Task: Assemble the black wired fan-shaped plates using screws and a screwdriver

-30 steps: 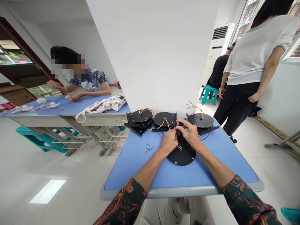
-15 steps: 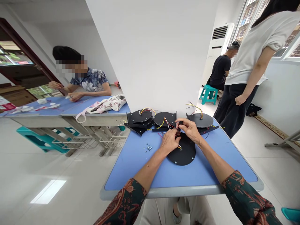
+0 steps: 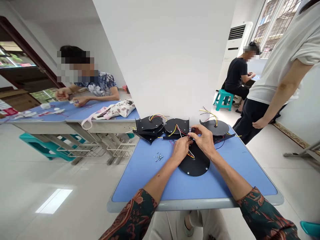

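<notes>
A round black plate (image 3: pixel 196 166) with screws at its near rim lies flat in front of me, with red, yellow and white wires rising from its middle. My right hand (image 3: pixel 205 141) is closed around a short, upright black screwdriver (image 3: pixel 192 130) over the plate's far part. The screwdriver's tip is hidden behind my fingers. My left hand (image 3: pixel 180 148) is closed at the plate's far left, its fingertips meeting close to the screwdriver. What they pinch, if anything, is hidden. Left of the plate lies a small heap of loose screws (image 3: pixel 159 156).
Black plate assemblies with wires stand along the far edge of the blue table (image 3: pixel 145 186): one at left (image 3: pixel 151 124), one in the middle (image 3: pixel 176 126), one at right (image 3: pixel 215 128). A white column (image 3: pixel 170 66) rises behind them. People are nearby on both sides.
My right hand has gripped further round the screwdriver, which stands more in view. Both hands stay over the plate's far part. The standing person at right has shifted.
</notes>
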`<state>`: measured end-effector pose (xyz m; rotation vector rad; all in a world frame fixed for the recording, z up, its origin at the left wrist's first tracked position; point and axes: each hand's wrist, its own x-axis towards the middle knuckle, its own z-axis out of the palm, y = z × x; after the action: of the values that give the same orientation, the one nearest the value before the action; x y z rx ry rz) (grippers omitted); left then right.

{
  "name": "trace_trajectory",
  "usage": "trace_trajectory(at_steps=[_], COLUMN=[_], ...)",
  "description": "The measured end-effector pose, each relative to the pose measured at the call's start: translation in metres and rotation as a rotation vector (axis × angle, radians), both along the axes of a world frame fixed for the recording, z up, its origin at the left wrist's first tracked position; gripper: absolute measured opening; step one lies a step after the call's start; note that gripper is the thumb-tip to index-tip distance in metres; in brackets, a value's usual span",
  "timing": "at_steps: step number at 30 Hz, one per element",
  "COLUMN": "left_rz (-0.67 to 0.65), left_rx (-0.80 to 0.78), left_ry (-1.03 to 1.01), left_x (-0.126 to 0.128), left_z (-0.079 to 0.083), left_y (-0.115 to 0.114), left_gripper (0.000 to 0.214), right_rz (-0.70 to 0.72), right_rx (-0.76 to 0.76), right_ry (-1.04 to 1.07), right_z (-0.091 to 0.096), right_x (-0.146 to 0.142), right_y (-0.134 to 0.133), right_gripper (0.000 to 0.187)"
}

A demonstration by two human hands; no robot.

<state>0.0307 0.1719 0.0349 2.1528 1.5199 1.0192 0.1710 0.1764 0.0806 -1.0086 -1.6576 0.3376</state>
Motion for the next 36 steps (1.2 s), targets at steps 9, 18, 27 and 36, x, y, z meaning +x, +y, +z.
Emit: trace_trajectory(at_steps=[9, 18, 27, 36], left_rz=[0.015, -0.028, 0.003, -0.002], left_rx=[0.019, 0.004, -0.01, -0.001], left_ry=[-0.036, -0.041, -0.034, -0.035], left_x=[-0.001, -0.001, 0.001, 0.003], left_z=[0.0, 0.003, 0.003, 0.0], left_y=[0.0, -0.002, -0.001, 0.001], left_gripper=[0.013, 0.014, 0.014, 0.007], right_rz=[0.233, 0.189, 0.071, 0.306], right_rx=[-0.08, -0.072, -0.023, -0.058], right_ry=[0.012, -0.026, -0.033, -0.022], right_z=[0.003, 0.003, 0.001, -0.002], right_x=[0.007, 0.011, 0.004, 0.004], right_y=[-0.002, 0.003, -0.002, 0.003], right_gripper=[0.034, 0.029, 0.022, 0.04])
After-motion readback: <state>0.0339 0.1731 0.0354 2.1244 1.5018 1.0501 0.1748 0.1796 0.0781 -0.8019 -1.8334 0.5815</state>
